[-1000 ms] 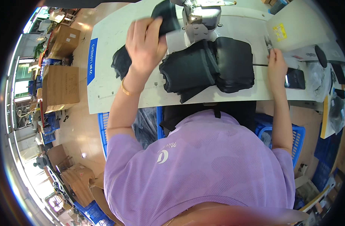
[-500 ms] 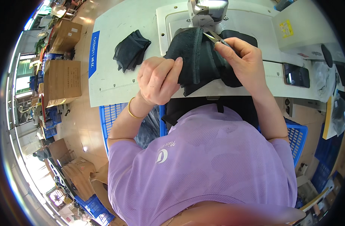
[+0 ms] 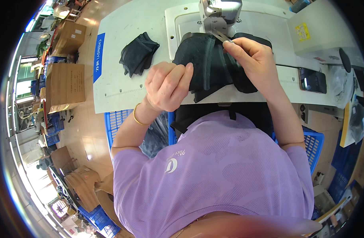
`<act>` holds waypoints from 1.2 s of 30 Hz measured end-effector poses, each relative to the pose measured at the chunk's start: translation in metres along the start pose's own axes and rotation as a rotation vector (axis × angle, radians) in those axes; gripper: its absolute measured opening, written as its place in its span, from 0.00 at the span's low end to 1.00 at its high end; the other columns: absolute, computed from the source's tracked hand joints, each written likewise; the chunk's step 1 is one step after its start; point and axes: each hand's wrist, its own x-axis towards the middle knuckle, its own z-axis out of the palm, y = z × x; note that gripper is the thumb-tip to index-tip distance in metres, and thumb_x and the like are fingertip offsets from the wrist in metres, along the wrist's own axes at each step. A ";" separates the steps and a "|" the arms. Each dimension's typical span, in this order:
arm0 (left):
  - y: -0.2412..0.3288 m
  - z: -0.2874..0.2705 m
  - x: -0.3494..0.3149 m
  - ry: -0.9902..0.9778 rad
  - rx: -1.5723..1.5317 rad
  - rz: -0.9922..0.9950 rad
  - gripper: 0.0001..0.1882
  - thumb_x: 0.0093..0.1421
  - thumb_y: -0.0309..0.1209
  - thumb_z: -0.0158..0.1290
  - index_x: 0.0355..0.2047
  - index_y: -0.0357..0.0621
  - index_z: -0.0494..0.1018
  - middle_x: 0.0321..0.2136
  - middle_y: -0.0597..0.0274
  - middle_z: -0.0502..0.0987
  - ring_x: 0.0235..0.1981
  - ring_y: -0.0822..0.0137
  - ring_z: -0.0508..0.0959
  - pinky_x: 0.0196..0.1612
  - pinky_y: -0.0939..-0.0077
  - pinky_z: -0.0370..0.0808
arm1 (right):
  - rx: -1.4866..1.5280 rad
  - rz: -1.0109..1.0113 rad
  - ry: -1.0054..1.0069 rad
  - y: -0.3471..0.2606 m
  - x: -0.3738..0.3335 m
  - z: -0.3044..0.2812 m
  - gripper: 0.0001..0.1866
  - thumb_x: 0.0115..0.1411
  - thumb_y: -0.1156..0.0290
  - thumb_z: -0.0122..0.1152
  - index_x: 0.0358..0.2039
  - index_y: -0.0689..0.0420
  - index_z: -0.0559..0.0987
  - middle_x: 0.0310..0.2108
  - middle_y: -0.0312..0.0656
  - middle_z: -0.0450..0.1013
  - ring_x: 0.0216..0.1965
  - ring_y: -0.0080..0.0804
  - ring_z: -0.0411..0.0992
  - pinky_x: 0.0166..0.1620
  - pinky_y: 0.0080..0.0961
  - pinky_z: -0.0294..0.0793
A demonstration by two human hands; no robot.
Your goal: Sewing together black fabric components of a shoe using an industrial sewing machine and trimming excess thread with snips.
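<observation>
My left hand (image 3: 168,85) is closed, pinching the left edge of a dark green-black fabric piece (image 3: 196,59) with a raised seam running down it. My right hand (image 3: 253,59) grips small metal thread snips (image 3: 220,35). Their blades lie over the far end of the seam, close under the head of a sewing machine (image 3: 221,16). Whether the blades touch the cloth I cannot tell. More dark fabric (image 3: 245,81) lies beneath and beside my right hand.
Left on the white machine table (image 3: 118,101) is a stack of dark cut pieces (image 3: 138,53). A phone (image 3: 312,80) and a clear plastic bag (image 3: 341,85) lie at the right. Blue baskets (image 3: 311,146) stand below the table edge; cardboard boxes (image 3: 66,87) stand farther left.
The snips have turned and shifted slightly, their tips now nearer the machine head. The fabric's far edge has dropped a little toward me. My left hand keeps its hold.
</observation>
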 end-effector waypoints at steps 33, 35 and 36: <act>0.001 0.069 0.009 -0.376 -0.263 -0.606 0.16 0.55 0.35 0.63 0.38 0.36 0.77 0.35 0.55 0.77 0.38 0.54 0.76 0.45 0.64 0.71 | -0.855 -0.223 0.401 0.065 -0.022 -0.057 0.25 0.54 0.61 0.71 0.47 0.64 0.78 0.39 0.45 0.73 0.38 0.40 0.73 0.41 0.32 0.73; 0.004 0.067 0.009 -0.331 -0.202 -0.543 0.14 0.55 0.33 0.63 0.37 0.37 0.77 0.34 0.57 0.76 0.37 0.55 0.76 0.42 0.64 0.71 | -0.883 -0.302 0.433 0.068 -0.025 -0.055 0.22 0.56 0.62 0.69 0.46 0.64 0.78 0.40 0.45 0.73 0.39 0.41 0.73 0.42 0.32 0.73; 0.005 0.068 0.010 -0.333 -0.204 -0.542 0.14 0.55 0.33 0.63 0.37 0.37 0.77 0.34 0.57 0.76 0.37 0.55 0.76 0.42 0.64 0.71 | -0.901 -0.310 0.439 0.069 -0.026 -0.054 0.22 0.56 0.63 0.68 0.46 0.64 0.78 0.40 0.44 0.73 0.40 0.41 0.73 0.42 0.31 0.74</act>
